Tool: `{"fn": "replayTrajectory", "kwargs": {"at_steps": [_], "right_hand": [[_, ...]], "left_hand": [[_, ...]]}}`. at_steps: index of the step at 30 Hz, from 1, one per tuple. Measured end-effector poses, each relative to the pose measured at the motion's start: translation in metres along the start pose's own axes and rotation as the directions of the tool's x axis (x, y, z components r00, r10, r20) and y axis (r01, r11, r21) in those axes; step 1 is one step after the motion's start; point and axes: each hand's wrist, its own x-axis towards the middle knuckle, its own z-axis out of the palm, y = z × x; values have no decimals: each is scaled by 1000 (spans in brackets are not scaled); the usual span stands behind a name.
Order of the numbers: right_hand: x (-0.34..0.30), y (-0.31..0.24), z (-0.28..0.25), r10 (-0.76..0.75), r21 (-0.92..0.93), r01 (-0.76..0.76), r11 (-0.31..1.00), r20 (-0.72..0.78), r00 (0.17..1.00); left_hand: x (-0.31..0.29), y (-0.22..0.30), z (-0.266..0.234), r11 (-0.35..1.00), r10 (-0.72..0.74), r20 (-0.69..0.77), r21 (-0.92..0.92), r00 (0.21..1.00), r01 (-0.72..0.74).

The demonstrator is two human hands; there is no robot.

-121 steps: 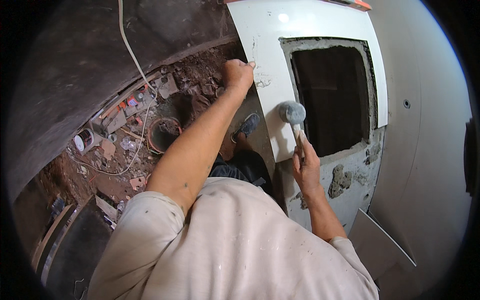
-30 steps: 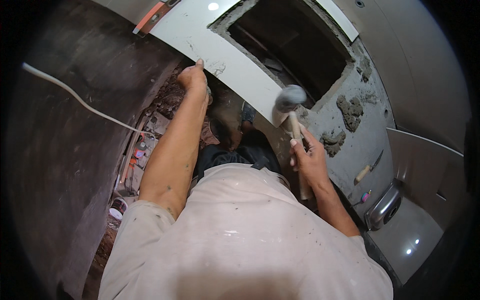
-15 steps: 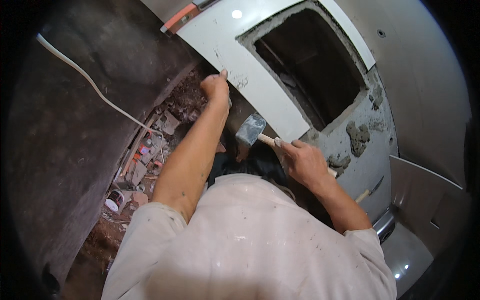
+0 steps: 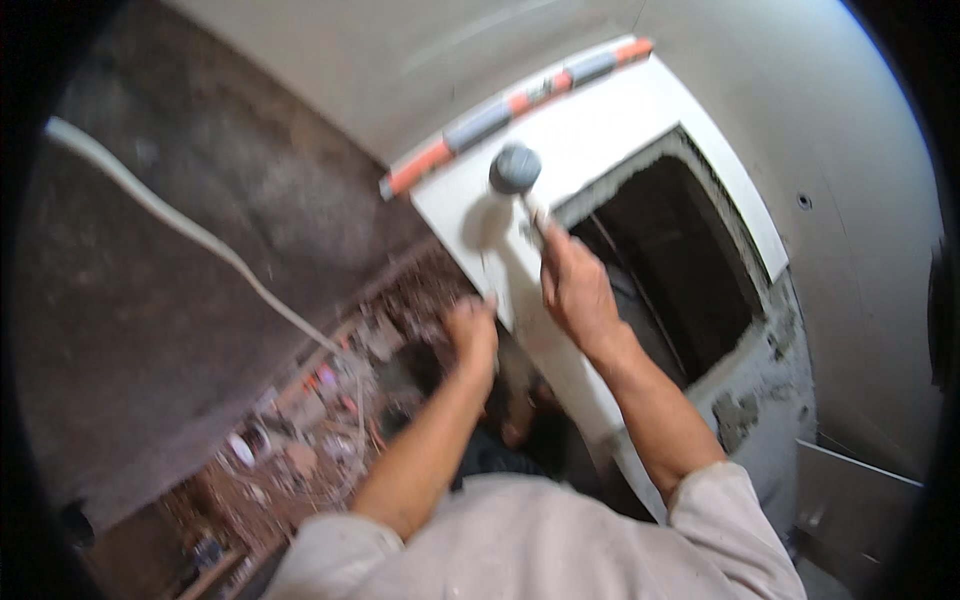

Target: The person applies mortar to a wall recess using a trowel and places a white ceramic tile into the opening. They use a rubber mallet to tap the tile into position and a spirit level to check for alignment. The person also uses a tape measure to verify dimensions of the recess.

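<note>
My right hand (image 4: 580,295) is closed round the pale handle of a mallet (image 4: 515,168). Its dark grey head hangs over the white slab (image 4: 590,150), casting a shadow there; contact cannot be told. At the slab's near left edge is my left hand (image 4: 472,328), fingers curled and thumb against the edge. Motion blurs it, and its fingertips are hidden. A large rectangular opening (image 4: 675,250) with rough mortar edges is cut through the slab. Along the slab's far edge, by the wall, lies an orange and grey spirit level (image 4: 520,103).
Rubble (image 4: 320,420) covers the floor at the left, with a white tub (image 4: 243,448) in it. A pale hose (image 4: 200,235) runs across the dark surface there. Mortar lumps (image 4: 736,418) stick to the grey counter at the right. Tiled wall (image 4: 800,140) rises behind.
My right hand has carried the mallet forward from the slab's near end to above its far left part. The view has shifted, bringing the whole spirit level in. My left hand stays at the edge.
</note>
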Motion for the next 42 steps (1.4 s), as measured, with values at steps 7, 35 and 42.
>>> {"fn": "replayTrajectory", "kwargs": {"at_steps": [7,35,42], "right_hand": [[29,10,0,21,-135,7,991,208,978],[55,54,-9,-85,211,-20,977,476,875],[53,53,-8,-109,198,17,980,467,877]], "left_hand": [[-6,5,-3,916,-305,150,-225,940,333],[-9,37,-10,841,-419,177,-294,890,454],[-10,43,-7,833,-448,127,-298,885,465]]}}
